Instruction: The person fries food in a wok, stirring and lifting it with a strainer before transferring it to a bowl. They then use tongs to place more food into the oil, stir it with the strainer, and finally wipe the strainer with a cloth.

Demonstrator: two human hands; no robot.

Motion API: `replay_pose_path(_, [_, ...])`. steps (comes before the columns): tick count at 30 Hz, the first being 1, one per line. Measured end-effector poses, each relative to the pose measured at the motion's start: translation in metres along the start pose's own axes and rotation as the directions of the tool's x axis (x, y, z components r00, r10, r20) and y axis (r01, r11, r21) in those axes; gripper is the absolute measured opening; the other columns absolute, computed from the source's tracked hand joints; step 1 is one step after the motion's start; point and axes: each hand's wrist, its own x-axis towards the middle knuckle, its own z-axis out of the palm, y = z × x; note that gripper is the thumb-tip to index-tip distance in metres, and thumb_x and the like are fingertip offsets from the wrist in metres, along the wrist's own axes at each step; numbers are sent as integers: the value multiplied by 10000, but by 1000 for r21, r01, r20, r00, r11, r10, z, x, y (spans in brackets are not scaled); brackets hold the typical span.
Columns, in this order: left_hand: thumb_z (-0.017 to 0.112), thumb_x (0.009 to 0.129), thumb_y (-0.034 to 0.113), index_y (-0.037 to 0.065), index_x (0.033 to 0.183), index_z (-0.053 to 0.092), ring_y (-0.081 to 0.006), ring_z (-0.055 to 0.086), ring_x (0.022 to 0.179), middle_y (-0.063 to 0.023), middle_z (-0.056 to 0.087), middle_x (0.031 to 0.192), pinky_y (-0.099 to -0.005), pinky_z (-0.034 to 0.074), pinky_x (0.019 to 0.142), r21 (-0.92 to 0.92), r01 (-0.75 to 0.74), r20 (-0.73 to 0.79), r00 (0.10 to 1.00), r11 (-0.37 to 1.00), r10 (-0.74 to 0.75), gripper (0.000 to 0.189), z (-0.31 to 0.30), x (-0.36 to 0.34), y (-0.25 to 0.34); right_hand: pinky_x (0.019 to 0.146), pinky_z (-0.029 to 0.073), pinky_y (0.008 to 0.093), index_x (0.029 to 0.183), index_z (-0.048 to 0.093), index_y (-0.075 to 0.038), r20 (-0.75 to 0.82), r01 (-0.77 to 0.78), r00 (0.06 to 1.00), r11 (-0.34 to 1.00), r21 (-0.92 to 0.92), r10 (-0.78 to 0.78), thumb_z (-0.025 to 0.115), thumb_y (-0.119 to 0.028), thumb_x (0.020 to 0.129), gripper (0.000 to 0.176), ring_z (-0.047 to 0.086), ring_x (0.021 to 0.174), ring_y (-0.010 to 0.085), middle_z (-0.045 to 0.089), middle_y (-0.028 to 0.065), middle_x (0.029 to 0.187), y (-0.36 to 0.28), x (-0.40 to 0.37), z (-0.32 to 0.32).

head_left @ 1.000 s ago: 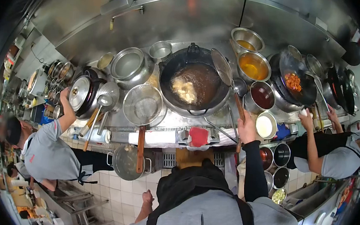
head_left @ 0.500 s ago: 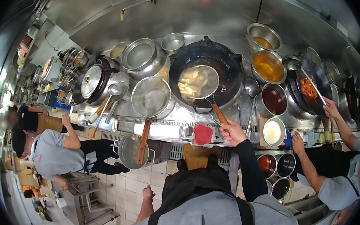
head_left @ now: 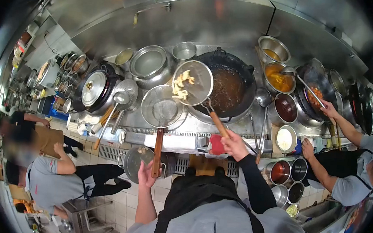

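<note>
My right hand (head_left: pixel 235 145) grips the wooden handle of a round wire-mesh strainer (head_left: pixel 203 80). Pale yellowish cooked pieces (head_left: pixel 181 84) lie in its left half. The strainer is raised over the left rim of a black wok (head_left: pixel 246 79), in which brown liquid (head_left: pixel 227 91) shows. Below and to the left, my left hand (head_left: pixel 147 175) is at the lower end of a second strainer's wooden handle (head_left: pixel 158 151), its fingers around the handle. That second mesh strainer (head_left: pixel 155 107) rests on the counter, its bowl partly overlapped by the raised one.
Metal bowls of amber liquid (head_left: pixel 278 80), dark red sauce (head_left: pixel 286 106) and white contents (head_left: pixel 286 139) stand right of the wok, beside a ladle (head_left: pixel 263 97). A large pot (head_left: pixel 148 62) stands at the back left. One co-worker (head_left: pixel 348 173) cooks at right; another person (head_left: pixel 56 178) is at left.
My right hand has lifted the strainer with the pale pieces out of the wok and leftward. My left hand has come up from beside my body to the second strainer's handle. The view has shifted slightly.
</note>
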Motion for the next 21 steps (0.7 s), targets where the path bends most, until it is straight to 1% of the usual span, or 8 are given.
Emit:
replay_pose_path(2, [462, 1072, 441, -27, 1379, 478, -291, 643, 959, -208, 638, 1210, -403, 560, 803, 141, 58, 78, 995, 988, -69, 560, 13, 23, 18, 441, 299, 174, 1432, 502, -50, -28, 81, 996, 991, -110, -84, 608, -99, 997, 450, 373, 542, 3, 507, -63, 796, 25, 9, 42])
replay_pose_path(3, [454, 1084, 391, -20, 1359, 481, -271, 635, 919, -198, 645, 1167, -384, 551, 755, 219, 65, 89, 992, 974, -86, 496, 10, 30, 24, 479, 381, 236, 1440, 493, -38, -36, 209, 971, 910, -358, -237, 600, -92, 989, 467, 467, 559, 76, 566, -12, 806, 60, 32, 42])
replay_pose_path(5, [437, 1100, 297, -7, 1312, 484, -229, 611, 835, -176, 654, 1072, -346, 523, 661, 375, 55, 100, 990, 925, -99, 373, -1, 50, 34, 625, 475, 378, 1456, 462, -9, -2, 311, 895, 629, -712, -445, 589, -89, 969, 509, 585, 699, 257, 634, 124, 901, 84, 55, 64])
replay_pose_path(6, [430, 1106, 252, 0, 1286, 484, -208, 596, 791, -164, 656, 1021, -326, 505, 615, 453, 45, 93, 991, 890, -97, 315, -11, 58, 38, 733, 488, 459, 1463, 440, 9, 8, 291, 867, 493, -820, -499, 587, -94, 958, 536, 610, 822, 366, 643, 209, 986, 95, 61, 75])
replay_pose_path(8, [439, 1102, 220, 8, 1238, 472, -190, 564, 735, -146, 638, 943, -311, 477, 581, 468, 52, 54, 995, 882, -88, 253, 3, 48, 43, 835, 499, 549, 1474, 414, 21, 28, 256, 808, 308, -916, -589, 568, -87, 944, 563, 624, 953, 490, 640, 309, 1081, 98, 67, 103])
replay_pose_path(13, [461, 1100, 235, 12, 1215, 459, -185, 566, 700, -140, 631, 891, -299, 475, 564, 424, 84, 29, 994, 902, -106, 251, 5, 40, 51, 817, 500, 561, 1469, 402, -16, 15, 232, 669, 189, -954, -743, 544, -69, 938, 552, 618, 962, 504, 626, 311, 1077, 23, 123, 167])
replay_pose_path(17, [486, 1093, 274, 17, 1201, 469, -192, 592, 705, -149, 648, 900, -306, 508, 577, 413, 109, 31, 990, 904, -134, 279, 11, 33, 60, 813, 515, 557, 1414, 440, -22, -34, 48, 686, 91, -995, -727, 546, -54, 913, 513, 639, 944, 493, 633, 297, 1071, -5, 185, 188])
replay_pose_path(21, [528, 1074, 333, 22, 1164, 487, -201, 616, 688, -155, 675, 912, -316, 543, 600, 425, 104, 48, 989, 899, -137, 327, 12, 33, 66, 806, 533, 557, 1361, 475, -11, 2, 14, 752, 12, -1000, -659, 536, -28, 875, 491, 660, 917, 497, 637, 316, 1101, 14, 185, 187])
